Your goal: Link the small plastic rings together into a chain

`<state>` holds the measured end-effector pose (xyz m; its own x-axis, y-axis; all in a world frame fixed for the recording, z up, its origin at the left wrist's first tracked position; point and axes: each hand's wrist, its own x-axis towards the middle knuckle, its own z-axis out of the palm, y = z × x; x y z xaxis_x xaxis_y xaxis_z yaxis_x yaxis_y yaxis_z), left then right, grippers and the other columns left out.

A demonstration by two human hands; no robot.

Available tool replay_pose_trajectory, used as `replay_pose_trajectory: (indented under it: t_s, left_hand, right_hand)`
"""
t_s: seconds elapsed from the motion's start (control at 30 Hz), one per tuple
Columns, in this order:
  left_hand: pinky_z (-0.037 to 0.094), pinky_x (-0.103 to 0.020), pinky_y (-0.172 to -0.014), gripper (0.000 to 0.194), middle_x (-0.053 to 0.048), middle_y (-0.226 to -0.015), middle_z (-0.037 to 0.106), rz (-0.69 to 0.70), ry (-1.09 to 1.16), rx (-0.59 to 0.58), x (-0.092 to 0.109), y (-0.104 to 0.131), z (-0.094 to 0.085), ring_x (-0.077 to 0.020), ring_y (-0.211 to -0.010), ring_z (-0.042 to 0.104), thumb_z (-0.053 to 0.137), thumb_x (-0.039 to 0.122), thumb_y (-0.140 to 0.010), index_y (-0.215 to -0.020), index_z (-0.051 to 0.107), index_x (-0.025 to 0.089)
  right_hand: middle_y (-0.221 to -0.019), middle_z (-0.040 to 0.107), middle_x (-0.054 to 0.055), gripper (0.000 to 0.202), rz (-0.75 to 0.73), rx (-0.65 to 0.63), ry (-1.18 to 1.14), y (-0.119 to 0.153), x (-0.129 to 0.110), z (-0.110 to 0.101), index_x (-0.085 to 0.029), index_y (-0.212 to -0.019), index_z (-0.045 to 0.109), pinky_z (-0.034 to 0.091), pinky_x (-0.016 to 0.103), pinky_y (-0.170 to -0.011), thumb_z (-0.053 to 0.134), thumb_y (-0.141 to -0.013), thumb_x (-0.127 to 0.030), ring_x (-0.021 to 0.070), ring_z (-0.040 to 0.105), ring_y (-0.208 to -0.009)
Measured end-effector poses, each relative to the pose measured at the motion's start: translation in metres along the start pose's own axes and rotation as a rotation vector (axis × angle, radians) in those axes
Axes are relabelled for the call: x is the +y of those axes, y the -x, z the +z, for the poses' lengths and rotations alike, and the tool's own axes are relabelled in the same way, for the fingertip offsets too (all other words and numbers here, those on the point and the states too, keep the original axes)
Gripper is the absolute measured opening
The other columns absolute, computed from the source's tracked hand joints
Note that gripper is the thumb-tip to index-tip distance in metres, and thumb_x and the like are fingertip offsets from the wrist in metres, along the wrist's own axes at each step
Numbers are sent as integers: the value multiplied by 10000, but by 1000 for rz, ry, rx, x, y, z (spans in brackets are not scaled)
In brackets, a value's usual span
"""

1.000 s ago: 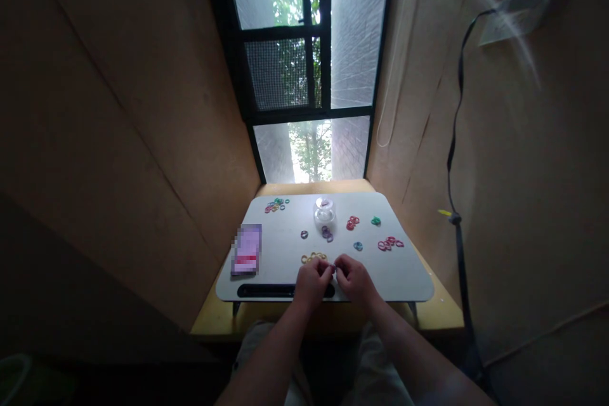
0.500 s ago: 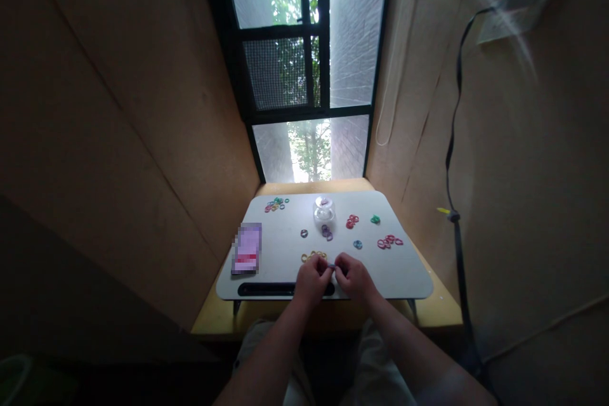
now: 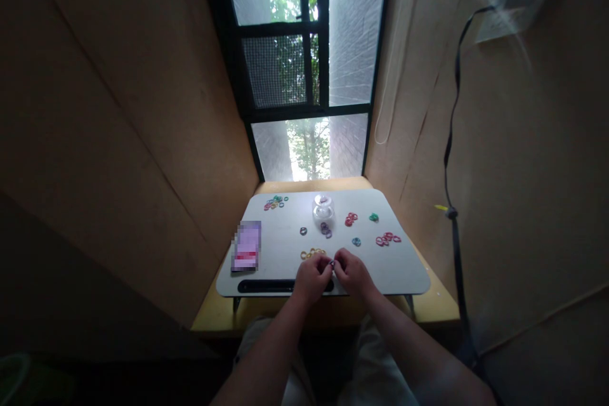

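My left hand and my right hand meet near the front of the white tray table. Their fingertips pinch a small dark ring between them; its details are too small to make out. Just beyond my left hand lie yellow rings, partly covered by the fingers. Farther back are purple rings, a dark ring and blue rings. Red rings, green rings and pinkish-red rings lie to the right.
A clear jar stands at the back middle. Mixed coloured rings lie back left, above a blurred phone-like item. A black slot runs along the front edge. A dark cable hangs at the right wall.
The small dark piece between my fingertips has turned slightly, and the fingertips sit a little closer together. The view has shifted slightly; the rings on the table stay as they were.
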<state>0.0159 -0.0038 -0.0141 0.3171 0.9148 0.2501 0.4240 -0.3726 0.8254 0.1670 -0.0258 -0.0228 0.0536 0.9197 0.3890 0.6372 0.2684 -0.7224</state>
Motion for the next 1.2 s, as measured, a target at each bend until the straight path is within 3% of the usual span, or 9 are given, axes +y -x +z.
replay_pose_trajectory:
  t_s: [0.77, 1.03, 1.2]
  left_hand:
    - [467, -257, -629, 196, -14, -710, 691, -53, 85, 71, 0, 2, 1, -150, -651, 636, 600, 377, -819, -810, 656, 190]
    - [495, -258, -704, 154, -22, -839, 703, 4, 46, 70, -2, 3, 2, -148, -754, 646, 578, 226, -795, -911, 679, 205]
    - [483, -252, -681, 121, -10, -790, 688, -9, 24, 76, -1, 3, 2, -141, -717, 629, 580, 237, -798, -868, 674, 205]
  right_hand:
    - [-599, 526, -29, 109, -9, -12, -61, 1, -3, -1, -201, -712, 520, 354, 228, -549, 503, -812, -240, 122, 477, -553]
    - [-605, 551, -26, 114, 8, -7, -43, 1, -3, -1, -201, -710, 533, 346, 224, -537, 519, -809, -255, 119, 479, -545]
    - [-590, 533, -32, 105, -6, -7, -28, 1, -2, 0, -201, -703, 530, 348, 226, -537, 530, -796, -248, 118, 477, -539]
